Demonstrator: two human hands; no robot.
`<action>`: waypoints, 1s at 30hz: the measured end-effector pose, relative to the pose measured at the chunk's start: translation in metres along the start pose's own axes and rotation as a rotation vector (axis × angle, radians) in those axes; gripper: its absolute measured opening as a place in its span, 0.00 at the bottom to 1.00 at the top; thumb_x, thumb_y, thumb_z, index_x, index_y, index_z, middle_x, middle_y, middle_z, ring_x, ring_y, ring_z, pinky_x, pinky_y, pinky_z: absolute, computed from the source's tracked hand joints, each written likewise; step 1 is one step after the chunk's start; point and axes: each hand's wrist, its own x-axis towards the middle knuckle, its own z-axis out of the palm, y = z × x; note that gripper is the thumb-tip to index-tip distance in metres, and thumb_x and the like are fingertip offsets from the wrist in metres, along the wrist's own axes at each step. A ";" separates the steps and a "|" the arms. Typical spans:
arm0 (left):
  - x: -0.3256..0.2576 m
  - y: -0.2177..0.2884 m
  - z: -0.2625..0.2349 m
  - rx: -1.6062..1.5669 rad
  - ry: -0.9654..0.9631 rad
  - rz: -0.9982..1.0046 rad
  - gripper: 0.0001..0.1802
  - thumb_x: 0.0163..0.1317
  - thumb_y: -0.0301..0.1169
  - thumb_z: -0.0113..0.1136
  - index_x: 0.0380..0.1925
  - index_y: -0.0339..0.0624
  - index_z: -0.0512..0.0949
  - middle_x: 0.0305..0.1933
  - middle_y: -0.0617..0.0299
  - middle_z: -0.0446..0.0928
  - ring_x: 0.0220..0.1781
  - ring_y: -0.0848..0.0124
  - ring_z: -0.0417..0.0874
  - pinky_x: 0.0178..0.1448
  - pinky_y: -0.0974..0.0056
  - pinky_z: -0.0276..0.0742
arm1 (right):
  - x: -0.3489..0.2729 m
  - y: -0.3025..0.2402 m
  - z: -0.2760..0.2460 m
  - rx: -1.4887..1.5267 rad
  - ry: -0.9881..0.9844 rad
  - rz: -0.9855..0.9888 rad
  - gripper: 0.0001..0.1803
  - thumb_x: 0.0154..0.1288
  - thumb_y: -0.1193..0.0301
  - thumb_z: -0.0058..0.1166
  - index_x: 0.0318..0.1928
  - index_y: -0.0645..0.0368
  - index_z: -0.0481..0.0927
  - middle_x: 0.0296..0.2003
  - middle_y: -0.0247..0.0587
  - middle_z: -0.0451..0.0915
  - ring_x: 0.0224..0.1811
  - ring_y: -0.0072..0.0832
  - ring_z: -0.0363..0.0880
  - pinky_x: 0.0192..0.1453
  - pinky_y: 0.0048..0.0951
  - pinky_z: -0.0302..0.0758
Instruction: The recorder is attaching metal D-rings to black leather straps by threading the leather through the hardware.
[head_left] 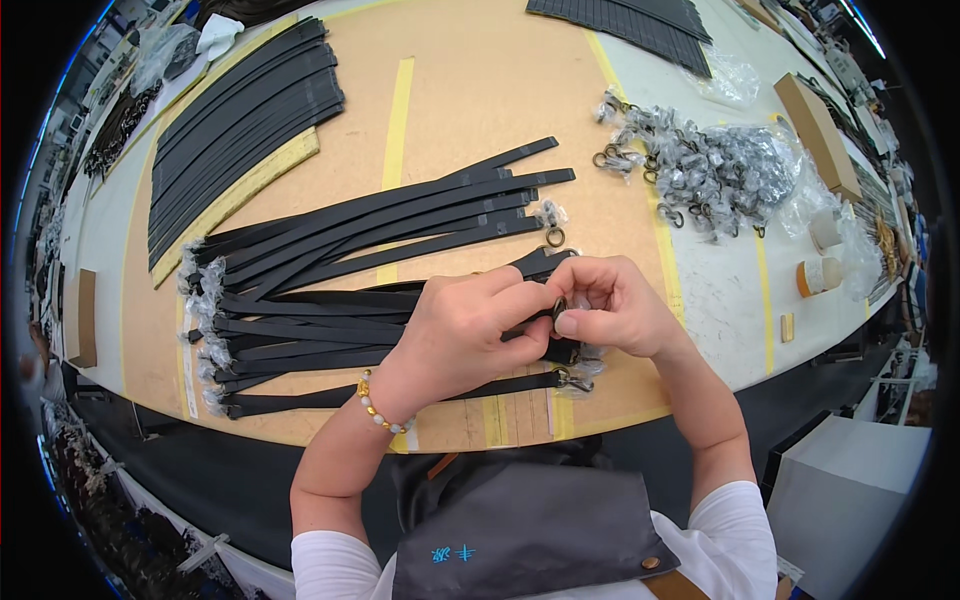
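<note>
Both my hands meet over a pile of black straps (300, 328) near the table's front edge. My left hand (455, 325), with a beaded bracelet at its wrist, is closed on the end of a black strap, mostly hidden under the fingers. Thumb and fingers of my right hand (622, 308) pinch a small dark brass metal hook (559, 309) at that strap end. Just beyond my fingers lies a loose hook with a ring (555, 236), partly in clear plastic wrap. Nearer me, another strap (480, 386) ends in a metal hook (572, 380).
Plastic-wrapped hooks (715, 170) are heaped at the right, beside a cardboard box (818, 135) and a small labelled jar (818, 276). More flat black straps (245, 130) lie in rows at the far left. Clear-wrapped ends (210, 295) gather at the pile's left.
</note>
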 end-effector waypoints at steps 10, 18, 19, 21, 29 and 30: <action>0.004 -0.004 0.006 -0.150 -0.036 -0.199 0.14 0.49 0.24 0.73 0.36 0.38 0.80 0.29 0.60 0.81 0.29 0.72 0.83 0.31 0.70 0.80 | 0.001 0.009 0.004 -0.083 0.119 0.021 0.06 0.66 0.72 0.65 0.36 0.61 0.81 0.31 0.26 0.79 0.32 0.10 0.73 0.35 0.17 0.70; 0.007 0.000 -0.004 -0.214 -0.150 -0.276 0.12 0.52 0.22 0.69 0.36 0.34 0.77 0.32 0.53 0.82 0.34 0.64 0.88 0.36 0.64 0.84 | 0.000 0.006 0.003 -0.083 0.095 0.037 0.09 0.68 0.69 0.66 0.35 0.60 0.80 0.30 0.26 0.79 0.31 0.11 0.74 0.35 0.18 0.71; 0.006 0.000 -0.004 -0.215 -0.148 -0.271 0.12 0.53 0.22 0.69 0.36 0.34 0.77 0.32 0.53 0.82 0.34 0.64 0.88 0.36 0.64 0.84 | 0.000 0.006 0.003 -0.086 0.096 0.039 0.09 0.68 0.70 0.66 0.35 0.60 0.80 0.30 0.26 0.78 0.31 0.11 0.74 0.34 0.18 0.71; 0.004 -0.004 0.000 -0.211 -0.125 -0.260 0.12 0.51 0.23 0.70 0.35 0.35 0.79 0.31 0.58 0.82 0.32 0.70 0.85 0.34 0.68 0.82 | 0.000 0.005 0.003 -0.089 0.091 0.036 0.09 0.69 0.70 0.66 0.35 0.60 0.80 0.30 0.26 0.78 0.30 0.11 0.74 0.34 0.18 0.71; 0.003 -0.007 0.002 -0.190 -0.105 -0.230 0.12 0.50 0.23 0.72 0.35 0.36 0.80 0.30 0.62 0.82 0.30 0.75 0.82 0.31 0.70 0.80 | 0.001 0.007 0.001 -0.103 0.083 0.036 0.09 0.69 0.70 0.66 0.35 0.61 0.79 0.29 0.26 0.78 0.29 0.11 0.73 0.33 0.17 0.70; 0.003 -0.007 0.002 -0.181 -0.110 -0.225 0.12 0.50 0.23 0.72 0.35 0.36 0.80 0.30 0.61 0.82 0.30 0.75 0.82 0.31 0.70 0.80 | 0.001 0.007 0.001 -0.109 0.082 0.035 0.09 0.69 0.70 0.66 0.35 0.60 0.79 0.29 0.26 0.78 0.29 0.11 0.73 0.32 0.17 0.70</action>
